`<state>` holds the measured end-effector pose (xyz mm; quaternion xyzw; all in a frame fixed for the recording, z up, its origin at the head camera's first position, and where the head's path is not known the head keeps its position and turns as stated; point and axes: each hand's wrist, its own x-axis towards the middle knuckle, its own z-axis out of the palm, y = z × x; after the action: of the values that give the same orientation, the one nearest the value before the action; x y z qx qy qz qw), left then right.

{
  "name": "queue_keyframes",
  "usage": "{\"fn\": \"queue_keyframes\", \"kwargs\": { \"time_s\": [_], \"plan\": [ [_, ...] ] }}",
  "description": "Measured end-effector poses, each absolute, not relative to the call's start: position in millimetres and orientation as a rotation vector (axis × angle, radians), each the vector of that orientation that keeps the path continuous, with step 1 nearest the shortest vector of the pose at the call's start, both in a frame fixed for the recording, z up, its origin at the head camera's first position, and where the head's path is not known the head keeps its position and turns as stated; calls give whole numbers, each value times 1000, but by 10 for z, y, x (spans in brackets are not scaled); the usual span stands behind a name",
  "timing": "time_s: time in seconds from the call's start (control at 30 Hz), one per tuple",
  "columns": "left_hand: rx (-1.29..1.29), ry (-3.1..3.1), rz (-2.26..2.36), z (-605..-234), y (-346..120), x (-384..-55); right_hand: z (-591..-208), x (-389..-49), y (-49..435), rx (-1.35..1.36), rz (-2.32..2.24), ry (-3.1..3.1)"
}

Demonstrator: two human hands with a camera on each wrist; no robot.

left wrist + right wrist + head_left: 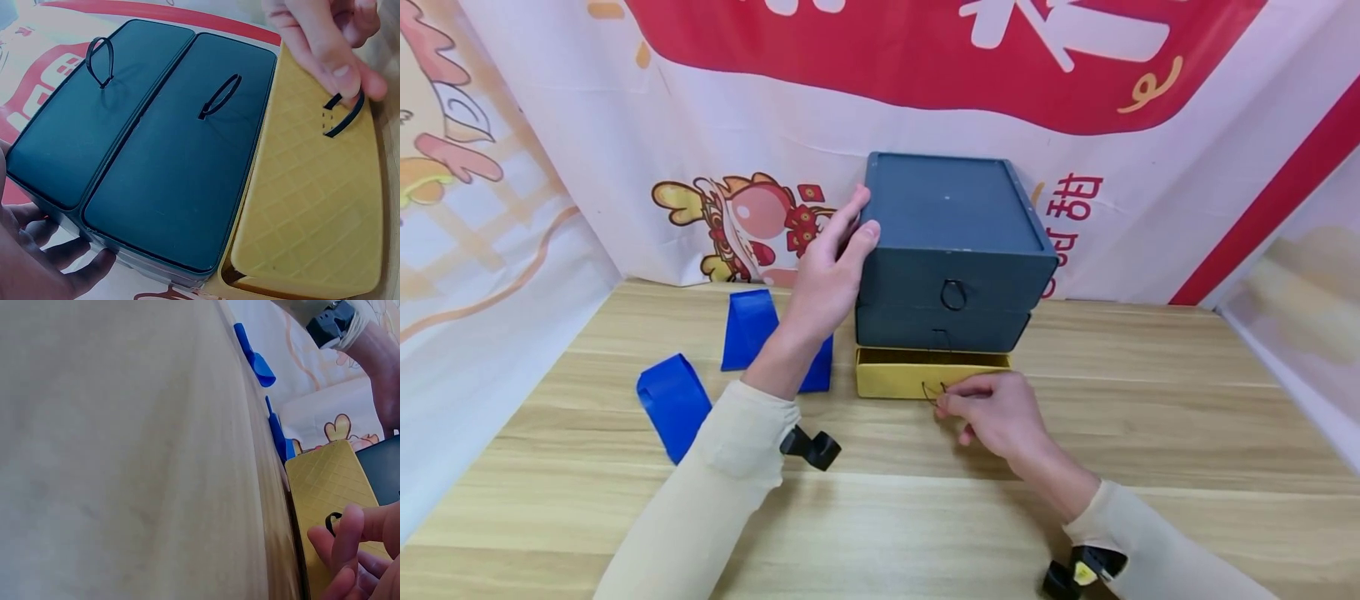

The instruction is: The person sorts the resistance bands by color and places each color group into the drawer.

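Note:
A stack of small drawers stands on the table, with two dark blue-green drawer units point(958, 279) above a yellow drawer point(891, 377). The yellow drawer is pulled partly out, its inside showing as a narrow dark gap. My right hand point(996, 412) pinches the black loop handle point(356, 115) on its front between thumb and finger. At the upper left side of the stack, my left hand point(831, 271) rests with its fingers stretched along the dark box; in the left wrist view its fingers touch the side wall. Both dark drawers sit closed, each with a black loop point(220, 97).
Blue folded pieces point(673, 404) lie on the wooden table point(910, 525) left of the stack, one partly behind my left forearm. A printed cloth point(760, 117) hangs right behind the stack. Each wrist carries a black camera mount point(811, 447).

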<state>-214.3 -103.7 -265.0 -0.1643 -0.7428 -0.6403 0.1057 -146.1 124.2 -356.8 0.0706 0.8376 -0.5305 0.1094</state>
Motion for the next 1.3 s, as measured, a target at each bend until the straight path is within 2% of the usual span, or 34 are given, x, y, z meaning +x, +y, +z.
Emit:
{"fn": "queue_keyframes", "kwargs": {
  "time_s": [0.63,1.3],
  "plan": [
    [-473,-2197,-1875,-2648,-1037,-2144,-3541,-1138,1264,187,-1453,2462],
    [-478,-2193,-1876,-2656,-1037,-2139,-3568,-961,1324,111,-1453,2429]
  ]
}}
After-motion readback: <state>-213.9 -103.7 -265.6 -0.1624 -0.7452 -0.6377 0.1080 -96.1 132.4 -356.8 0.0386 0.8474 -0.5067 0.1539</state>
